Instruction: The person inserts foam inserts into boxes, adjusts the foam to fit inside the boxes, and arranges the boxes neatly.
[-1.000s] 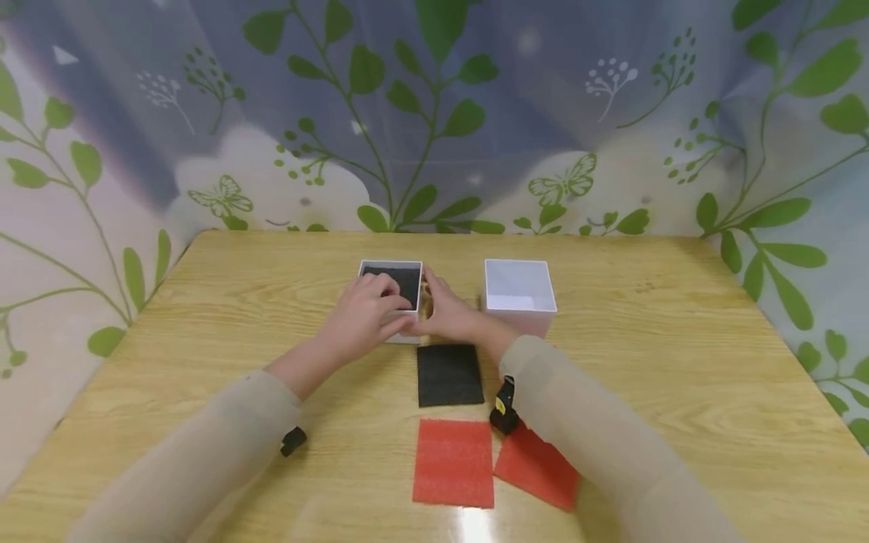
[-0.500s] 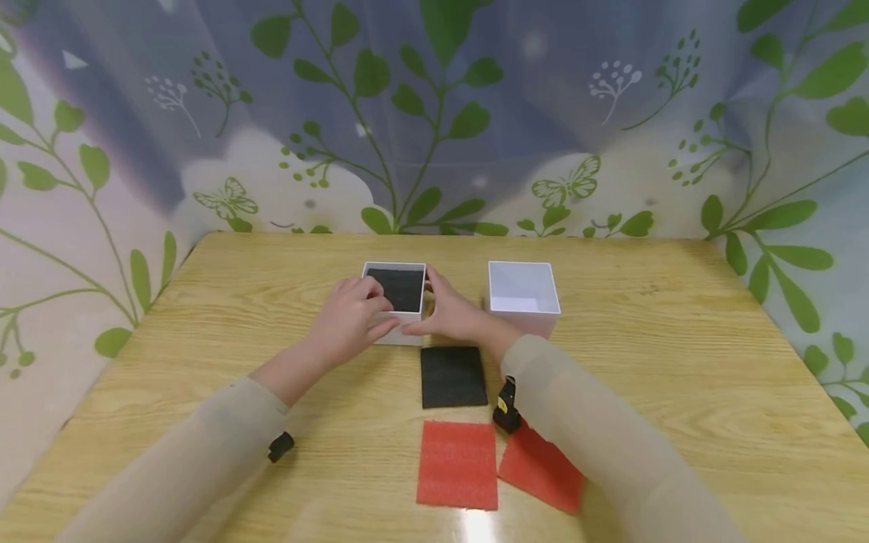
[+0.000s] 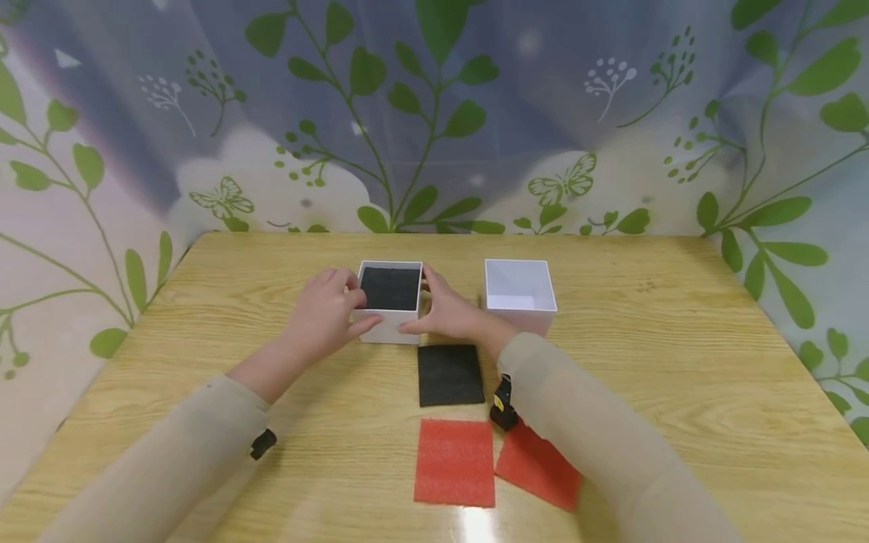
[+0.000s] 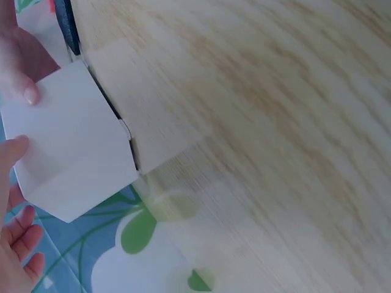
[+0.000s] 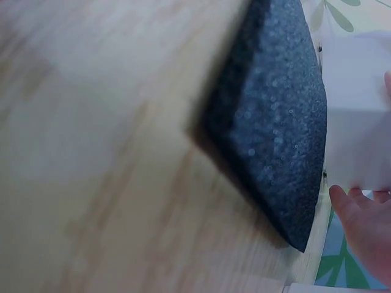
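Note:
A square white box [image 3: 389, 330], its top uncovered, stands left of the table's middle. Inside it lies a black square pad [image 3: 390, 288], close below the rim. My right hand [image 3: 448, 313] holds the box at its right side, thumb at the front corner and fingers along the side wall. My left hand [image 3: 322, 311] is at the box's left rim, its fingers loosely bent over the edge and its thumb by the front face. In the left wrist view the left fingers [image 4: 24, 241] are relaxed beside the box.
A second white box [image 3: 520, 285] stands right of my right wrist. Nearer me lie a black square pad [image 3: 451, 375] and two red square pads [image 3: 455, 461], one turned askew partly under my right sleeve. A leaf-printed curtain [image 3: 434, 113] closes off the table's far edge.
My left hand has drawn leftward from over the middle of the black pad to the box's left rim, showing more of the pad. My right hand has stayed on the box.

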`<state>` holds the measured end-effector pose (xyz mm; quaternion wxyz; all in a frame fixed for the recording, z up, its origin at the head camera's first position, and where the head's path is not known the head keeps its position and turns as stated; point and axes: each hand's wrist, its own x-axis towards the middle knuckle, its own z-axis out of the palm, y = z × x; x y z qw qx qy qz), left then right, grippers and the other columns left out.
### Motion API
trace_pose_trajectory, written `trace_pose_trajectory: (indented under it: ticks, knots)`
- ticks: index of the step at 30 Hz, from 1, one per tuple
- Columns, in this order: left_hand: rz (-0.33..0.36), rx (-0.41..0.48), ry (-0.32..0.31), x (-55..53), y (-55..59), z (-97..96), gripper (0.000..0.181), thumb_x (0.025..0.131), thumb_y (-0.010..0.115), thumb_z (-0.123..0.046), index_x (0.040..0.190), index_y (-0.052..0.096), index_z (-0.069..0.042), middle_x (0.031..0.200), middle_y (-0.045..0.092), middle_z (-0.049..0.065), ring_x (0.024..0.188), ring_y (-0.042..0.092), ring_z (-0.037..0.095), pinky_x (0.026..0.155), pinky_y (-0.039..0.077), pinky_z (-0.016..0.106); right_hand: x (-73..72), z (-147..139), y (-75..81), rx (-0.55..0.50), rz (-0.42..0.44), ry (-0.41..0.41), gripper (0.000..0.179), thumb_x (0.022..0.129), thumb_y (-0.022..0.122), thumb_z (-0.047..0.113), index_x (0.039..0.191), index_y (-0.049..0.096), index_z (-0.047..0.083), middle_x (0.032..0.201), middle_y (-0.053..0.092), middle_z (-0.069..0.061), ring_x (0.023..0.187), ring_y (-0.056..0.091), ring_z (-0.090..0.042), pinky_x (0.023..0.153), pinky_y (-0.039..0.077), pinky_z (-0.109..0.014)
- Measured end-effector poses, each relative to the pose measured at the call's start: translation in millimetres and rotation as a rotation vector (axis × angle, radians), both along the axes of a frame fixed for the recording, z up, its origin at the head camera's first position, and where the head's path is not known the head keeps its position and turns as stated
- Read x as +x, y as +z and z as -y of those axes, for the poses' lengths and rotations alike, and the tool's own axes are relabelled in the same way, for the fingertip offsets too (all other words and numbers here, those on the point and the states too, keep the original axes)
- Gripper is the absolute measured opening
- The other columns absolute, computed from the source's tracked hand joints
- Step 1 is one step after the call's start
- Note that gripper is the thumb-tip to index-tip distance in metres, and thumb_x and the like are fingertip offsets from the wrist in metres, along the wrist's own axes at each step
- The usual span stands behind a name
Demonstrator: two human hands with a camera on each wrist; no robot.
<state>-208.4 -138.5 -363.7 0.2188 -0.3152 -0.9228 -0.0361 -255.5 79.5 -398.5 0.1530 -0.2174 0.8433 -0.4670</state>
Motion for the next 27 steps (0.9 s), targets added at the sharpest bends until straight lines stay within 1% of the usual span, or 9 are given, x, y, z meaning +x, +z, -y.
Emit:
trace_pose_trajectory:
  ticks: [3,7,11,13,20,23,25,27]
  knots:
    - [-0.003,-0.015,0.020,0.1,1.4,1.0,0.038,0.077,0.073,-0.044,0.070,0.067,-0.007,0.086,0.051,0.008,0.076,0.046,0.026,0.066,0.042,0.038,0.7,0.0,0.6,0.013,0.008,-0.002,0.106,0.071,0.082,0.028,0.147,0.009,0.016,0.147,0.022,-0.012,0.135,0.026,-0.027,0.106,0.027,-0.043]
    - [-0.007,-0.041,0.025,0.5,2.9,1.5,0.039,0.078,0.072,-0.045,0.071,0.067,-0.007,0.087,0.051,0.008,0.078,0.047,0.026,0.066,0.043,0.038,1.6,-0.5,1.3,0.030,0.010,-0.006,0.107,0.072,0.082,0.029,0.148,0.007,0.017,0.147,0.021,-0.011,0.135,0.025,-0.026,0.106,0.026,-0.043]
    - [-0.001,-0.053,0.035,0.4,2.6,1.7,0.039,0.080,0.070,-0.046,0.072,0.068,-0.007,0.089,0.051,0.008,0.081,0.048,0.026,0.067,0.043,0.038,2.4,-0.6,2.8,0.021,0.008,-0.003,0.106,0.072,0.081,0.027,0.148,0.008,0.016,0.147,0.021,-0.012,0.135,0.025,-0.026,0.106,0.026,-0.043]
    - [0.001,-0.046,0.037,0.3,1.9,2.1,0.039,0.080,0.070,-0.046,0.074,0.068,-0.007,0.090,0.051,0.008,0.081,0.048,0.026,0.067,0.043,0.038,2.7,-0.6,3.3,0.013,0.010,-0.001,0.106,0.072,0.081,0.026,0.148,0.008,0.016,0.147,0.021,-0.012,0.135,0.025,-0.026,0.106,0.026,-0.043]
    - [-0.049,-0.047,0.005,0.2,0.2,2.9,0.038,0.079,0.072,-0.044,0.074,0.071,-0.006,0.087,0.051,0.008,0.076,0.048,0.025,0.065,0.044,0.038,1.9,-0.5,2.1,0.027,0.013,-0.003,0.107,0.073,0.081,0.026,0.148,0.006,0.017,0.148,0.020,-0.011,0.135,0.025,-0.026,0.106,0.026,-0.043]
    - [-0.048,-0.042,0.002,-0.2,0.1,2.9,0.038,0.079,0.072,-0.044,0.074,0.070,-0.006,0.087,0.051,0.008,0.076,0.048,0.025,0.066,0.044,0.038,1.5,-0.4,1.4,0.029,0.011,-0.008,0.108,0.072,0.082,0.026,0.148,0.005,0.016,0.148,0.020,-0.012,0.135,0.025,-0.026,0.106,0.026,-0.042]
    - [-0.040,-0.028,0.001,0.3,0.1,2.7,0.038,0.079,0.072,-0.043,0.077,0.070,-0.006,0.088,0.051,0.008,0.078,0.049,0.026,0.068,0.045,0.039,1.3,-0.4,1.1,0.027,0.007,-0.006,0.108,0.072,0.082,0.026,0.148,0.006,0.016,0.148,0.020,-0.012,0.135,0.025,-0.026,0.106,0.026,-0.042]
    - [-0.047,-0.003,-0.020,1.7,0.1,2.1,0.035,0.080,0.072,-0.040,0.079,0.070,-0.005,0.087,0.052,0.009,0.078,0.050,0.027,0.070,0.045,0.040,1.6,-0.5,0.8,0.026,0.005,-0.006,0.107,0.072,0.082,0.026,0.148,0.007,0.017,0.147,0.020,-0.012,0.135,0.026,-0.026,0.106,0.027,-0.042]
